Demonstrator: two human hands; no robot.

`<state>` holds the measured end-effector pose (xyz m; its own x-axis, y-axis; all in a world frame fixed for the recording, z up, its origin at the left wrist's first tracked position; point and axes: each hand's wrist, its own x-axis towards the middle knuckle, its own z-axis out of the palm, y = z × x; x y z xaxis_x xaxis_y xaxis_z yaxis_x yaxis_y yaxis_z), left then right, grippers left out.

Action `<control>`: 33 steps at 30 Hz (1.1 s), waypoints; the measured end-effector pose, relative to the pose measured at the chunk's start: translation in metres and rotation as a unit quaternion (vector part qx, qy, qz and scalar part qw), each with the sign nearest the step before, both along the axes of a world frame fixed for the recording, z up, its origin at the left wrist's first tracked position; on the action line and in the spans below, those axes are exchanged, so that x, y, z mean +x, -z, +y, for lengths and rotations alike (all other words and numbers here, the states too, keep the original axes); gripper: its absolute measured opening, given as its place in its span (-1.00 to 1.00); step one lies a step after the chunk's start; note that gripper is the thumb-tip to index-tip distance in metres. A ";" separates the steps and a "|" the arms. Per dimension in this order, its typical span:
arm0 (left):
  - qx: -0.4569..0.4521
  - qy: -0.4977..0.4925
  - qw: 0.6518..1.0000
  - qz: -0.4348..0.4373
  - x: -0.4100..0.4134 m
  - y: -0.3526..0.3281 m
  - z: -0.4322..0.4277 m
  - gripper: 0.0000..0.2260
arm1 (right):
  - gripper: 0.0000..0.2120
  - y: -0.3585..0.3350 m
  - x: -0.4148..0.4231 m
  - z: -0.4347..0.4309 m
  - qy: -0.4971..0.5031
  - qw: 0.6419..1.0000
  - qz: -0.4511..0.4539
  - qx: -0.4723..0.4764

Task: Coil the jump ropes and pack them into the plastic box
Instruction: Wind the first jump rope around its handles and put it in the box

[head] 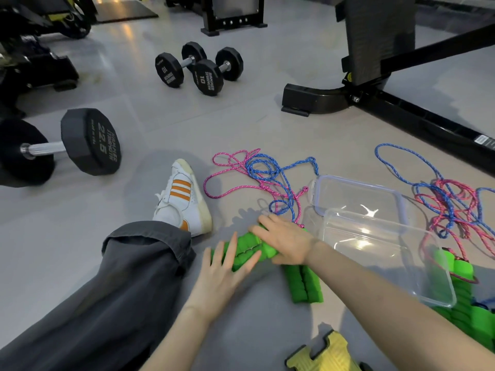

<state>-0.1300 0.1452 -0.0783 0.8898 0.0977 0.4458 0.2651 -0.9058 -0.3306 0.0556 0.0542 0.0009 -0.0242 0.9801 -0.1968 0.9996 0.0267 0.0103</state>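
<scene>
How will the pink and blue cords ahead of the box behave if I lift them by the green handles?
Likely floppy: the pink and blue cords lie in slack loops on the floor. They cross repeatedly, so lifting the green handles would probably drag both up as one snarl. The thin braid looks light; expect trailing, not resistance.

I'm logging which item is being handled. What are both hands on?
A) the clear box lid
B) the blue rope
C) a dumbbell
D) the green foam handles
D: the left hand lies with straight fingers on the green foam handles, and the right hand curls over them from the other side.
</scene>
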 end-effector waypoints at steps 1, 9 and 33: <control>0.011 0.008 1.000 -0.014 0.007 -0.010 0.002 -0.48 | -0.32 -0.007 0.004 -0.001 0.005 1.000 0.000 0.020; 0.053 0.073 0.994 -0.055 0.061 -0.094 -0.001 -0.32 | -0.24 -0.081 0.041 -0.041 0.074 0.982 -0.032 0.173; 0.289 0.146 0.929 -0.180 0.074 -0.269 -0.004 -0.48 | -0.87 -0.264 0.109 -0.191 0.471 0.773 -0.007 0.425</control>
